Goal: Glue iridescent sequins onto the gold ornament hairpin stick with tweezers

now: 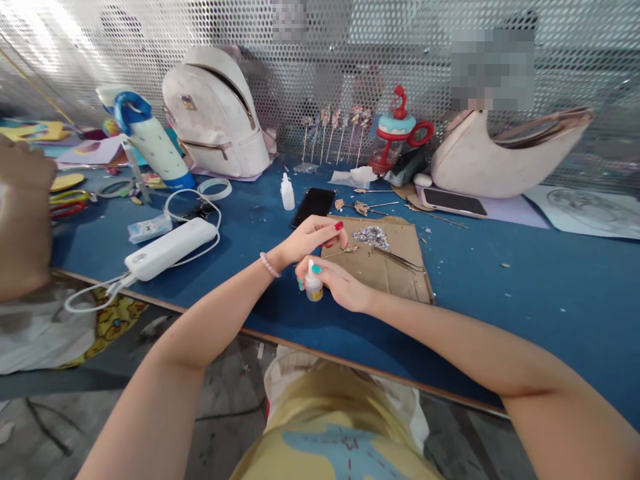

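Note:
My right hand point(341, 283) is closed around a small clear glue bottle point(314, 291) with a white nozzle and a yellow label, held upright near the table's front edge. Just beyond it is my left hand point(314, 237), its thumb raised apart from the bent index finger and the other fingers partly hidden. Its fingertips hover at or touch a thin stick with a small ornament point(351, 249); I cannot tell which. Beneath lies a piece of cardboard point(400, 283). On it are a pile of shiny rhinestones point(373, 235) and metal tweezers point(400, 259).
Behind my hands are a black phone point(314, 205) and a white dropper bottle point(287, 193). More ornamented sticks point(367, 208) lie past the cardboard. A white power strip point(173, 249) with a looped cable is at left, near another person's arm point(23, 220). Bags line the mesh wall.

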The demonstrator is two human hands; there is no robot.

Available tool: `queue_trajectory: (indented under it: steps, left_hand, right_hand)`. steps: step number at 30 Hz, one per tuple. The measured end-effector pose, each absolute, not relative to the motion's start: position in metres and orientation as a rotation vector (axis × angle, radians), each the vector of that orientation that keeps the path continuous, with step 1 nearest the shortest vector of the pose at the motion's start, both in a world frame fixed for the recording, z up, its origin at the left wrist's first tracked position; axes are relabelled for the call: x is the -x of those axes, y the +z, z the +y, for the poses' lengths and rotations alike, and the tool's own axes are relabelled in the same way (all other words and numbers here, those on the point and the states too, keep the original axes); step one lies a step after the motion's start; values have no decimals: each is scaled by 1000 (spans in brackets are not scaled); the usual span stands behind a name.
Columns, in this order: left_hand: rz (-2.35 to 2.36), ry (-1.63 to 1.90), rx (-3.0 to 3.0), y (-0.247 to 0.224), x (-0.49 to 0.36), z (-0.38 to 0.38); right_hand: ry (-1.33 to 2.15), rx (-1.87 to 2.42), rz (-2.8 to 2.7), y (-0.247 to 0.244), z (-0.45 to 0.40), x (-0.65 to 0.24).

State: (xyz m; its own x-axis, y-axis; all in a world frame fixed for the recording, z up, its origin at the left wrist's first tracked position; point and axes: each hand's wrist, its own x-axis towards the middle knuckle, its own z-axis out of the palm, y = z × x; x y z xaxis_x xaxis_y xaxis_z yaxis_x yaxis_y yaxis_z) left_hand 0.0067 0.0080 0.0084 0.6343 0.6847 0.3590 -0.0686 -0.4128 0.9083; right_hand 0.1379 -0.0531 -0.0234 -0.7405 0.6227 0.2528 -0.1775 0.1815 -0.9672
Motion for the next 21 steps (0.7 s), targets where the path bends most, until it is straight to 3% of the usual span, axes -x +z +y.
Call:
queue_trajectory:
  steps: [21]
  left_hand:
    - [514, 893, -1852, 13, -8, 2]
  right_hand:
    - [1539, 467, -1863, -22, -56, -137]
